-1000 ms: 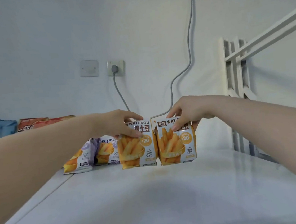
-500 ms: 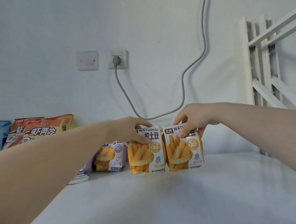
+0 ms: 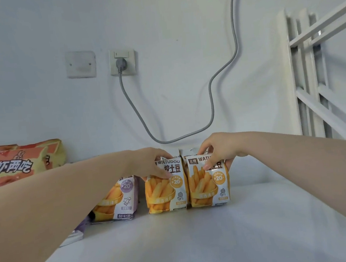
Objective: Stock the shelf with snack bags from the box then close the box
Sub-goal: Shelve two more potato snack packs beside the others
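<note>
Soft even daylight, pale bluish cast, faint shadows, mild sheen on shelf (image 3: 221,242), wide-angle bending at edges

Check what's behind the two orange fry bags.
Behind the left bag and right bag, what looks like a rear bag peeks up. Further back are the cable and wall. How many bags stand behind is covered.

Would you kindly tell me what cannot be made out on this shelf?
Head view:
- The box: out of frame.
- Purple-and-white fries bag: left side behind the left forearm.
- Large orange snack bag: cut by the left edge.
- Two orange-and-white fries bags: tops under the left hand and right hand.
</note>
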